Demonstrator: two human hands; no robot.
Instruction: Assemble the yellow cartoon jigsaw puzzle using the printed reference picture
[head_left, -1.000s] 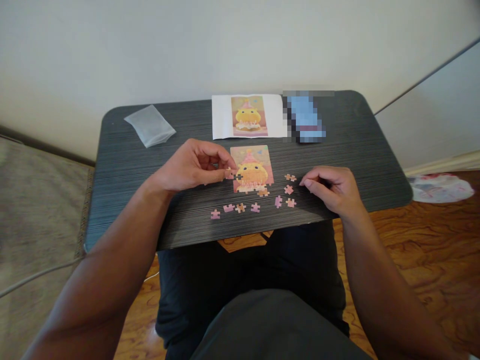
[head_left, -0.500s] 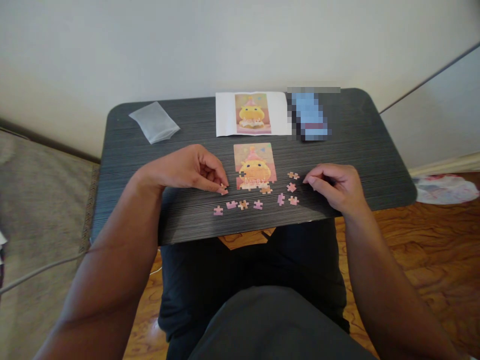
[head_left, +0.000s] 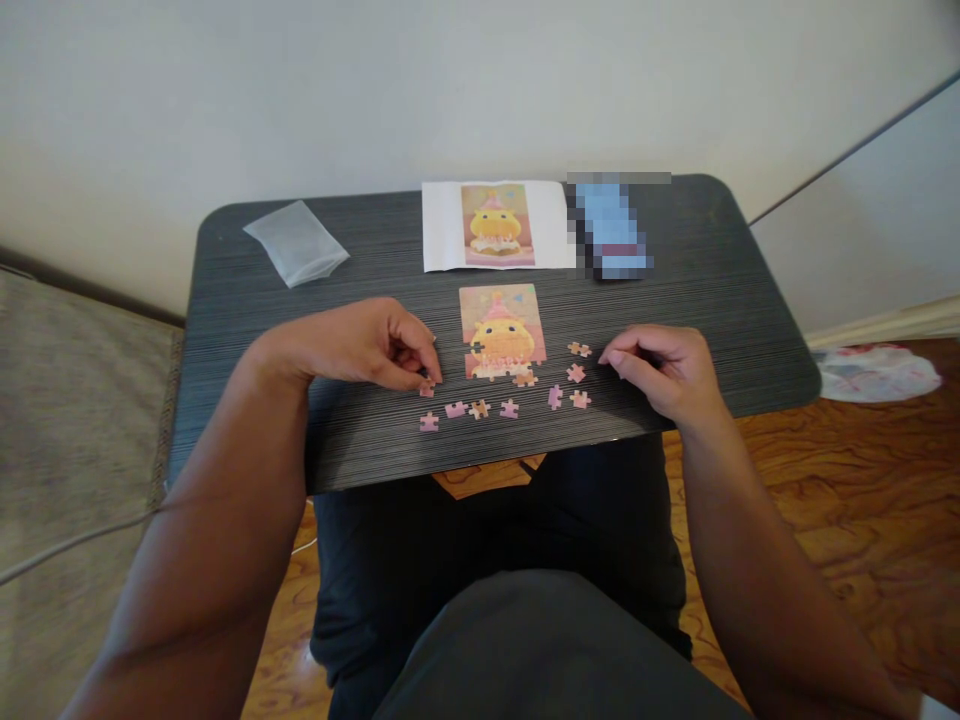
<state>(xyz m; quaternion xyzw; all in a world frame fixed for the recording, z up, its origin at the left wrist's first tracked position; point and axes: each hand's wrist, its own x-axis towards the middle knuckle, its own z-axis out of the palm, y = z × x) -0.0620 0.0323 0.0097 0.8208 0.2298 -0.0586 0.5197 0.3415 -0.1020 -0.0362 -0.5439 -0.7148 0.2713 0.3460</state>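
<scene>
A partly assembled jigsaw puzzle [head_left: 501, 330] of a yellow cartoon animal in a pink party hat lies on the dark table. Its lower edge is uneven, and one loose-looking piece [head_left: 526, 379] sits against it at the bottom right. Left of the puzzle, my left hand [head_left: 367, 345] pinches a small pink puzzle piece [head_left: 427, 388] between thumb and fingers, low over the tabletop. My right hand [head_left: 664, 370] rests to the right with its fingers curled together; no piece shows in them. Close to its fingertips lie a piece pair [head_left: 579, 349] and a pink piece [head_left: 575, 373].
Several loose pieces lie in a row below the puzzle, among them a brownish piece [head_left: 480, 409]. Behind are a white sheet with the reference picture [head_left: 495, 225], a blurred-out phone-like object [head_left: 611, 230] and a clear plastic bag [head_left: 298, 243]. The dark striped table [head_left: 375, 450] meets the wall.
My left hand has drawn slightly left, away from the puzzle, with the piece still pinched. The whole view has shifted a little. My right hand stays about where it was.
</scene>
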